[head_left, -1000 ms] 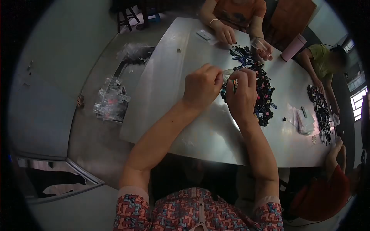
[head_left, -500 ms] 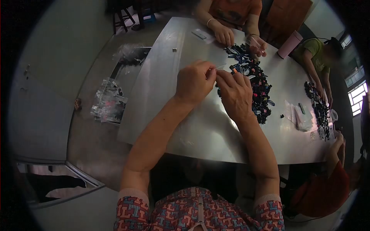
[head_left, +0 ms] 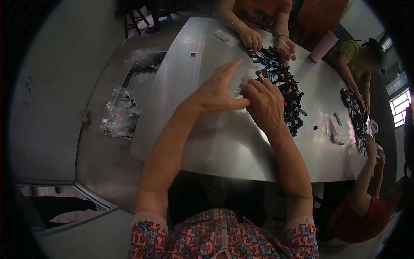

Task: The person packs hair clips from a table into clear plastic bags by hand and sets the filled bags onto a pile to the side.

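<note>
Clr, shiny plastic bag [head_left: 245, 80], R hand [head_left: 266, 105]

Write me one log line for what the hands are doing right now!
left hand: spread open | right hand: curled, holding clear plastic | pile of small, mostly dark pieces: on metal table

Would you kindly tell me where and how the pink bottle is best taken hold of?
Probably a whole hand around the middle of the pink bottle, from the camera wearer's side: it looks upright and straight-sided, no handle shows, and bare table lies before it.
</note>
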`<act>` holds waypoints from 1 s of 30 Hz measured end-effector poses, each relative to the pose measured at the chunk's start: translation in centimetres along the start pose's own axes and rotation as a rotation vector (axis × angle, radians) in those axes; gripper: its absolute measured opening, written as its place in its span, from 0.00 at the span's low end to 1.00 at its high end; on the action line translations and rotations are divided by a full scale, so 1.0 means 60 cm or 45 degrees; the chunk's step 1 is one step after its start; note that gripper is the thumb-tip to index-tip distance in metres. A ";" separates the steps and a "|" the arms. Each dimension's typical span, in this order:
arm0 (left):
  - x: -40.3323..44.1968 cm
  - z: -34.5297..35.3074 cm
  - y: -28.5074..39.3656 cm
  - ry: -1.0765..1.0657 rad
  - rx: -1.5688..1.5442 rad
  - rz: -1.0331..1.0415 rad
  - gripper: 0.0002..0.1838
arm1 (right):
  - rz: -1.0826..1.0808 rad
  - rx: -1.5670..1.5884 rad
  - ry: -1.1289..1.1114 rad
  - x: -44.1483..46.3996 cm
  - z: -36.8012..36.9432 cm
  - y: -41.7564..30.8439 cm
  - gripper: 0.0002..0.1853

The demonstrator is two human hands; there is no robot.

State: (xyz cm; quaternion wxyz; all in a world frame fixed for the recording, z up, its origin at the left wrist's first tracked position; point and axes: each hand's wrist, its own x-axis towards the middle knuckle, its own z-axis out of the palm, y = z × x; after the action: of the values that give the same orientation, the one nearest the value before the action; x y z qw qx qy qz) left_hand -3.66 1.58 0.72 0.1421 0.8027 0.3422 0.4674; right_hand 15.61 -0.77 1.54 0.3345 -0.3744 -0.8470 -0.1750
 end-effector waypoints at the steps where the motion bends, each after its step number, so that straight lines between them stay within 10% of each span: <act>1: -0.003 -0.008 -0.008 -0.220 -0.019 -0.027 0.49 | -0.001 0.003 -0.003 -0.002 0.001 -0.001 0.11; 8: 0.018 -0.030 0.012 -0.763 -0.126 -0.506 0.44 | 0.376 0.433 -0.055 -0.002 -0.010 -0.009 0.08; 11: -0.007 0.000 -0.042 -0.430 -0.098 -0.203 0.39 | 0.439 0.620 -0.227 -0.001 -0.021 -0.011 0.13; 30: -0.001 -0.010 -0.028 -0.696 -0.182 -0.286 0.44 | 0.252 0.594 -0.510 -0.001 -0.030 -0.022 0.21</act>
State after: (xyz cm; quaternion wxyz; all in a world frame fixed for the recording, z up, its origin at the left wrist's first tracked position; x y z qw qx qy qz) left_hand -4.93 2.71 0.06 0.3359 0.8438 0.3442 0.2382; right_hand 15.47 -2.66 2.72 0.2532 -0.3951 -0.8727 0.1345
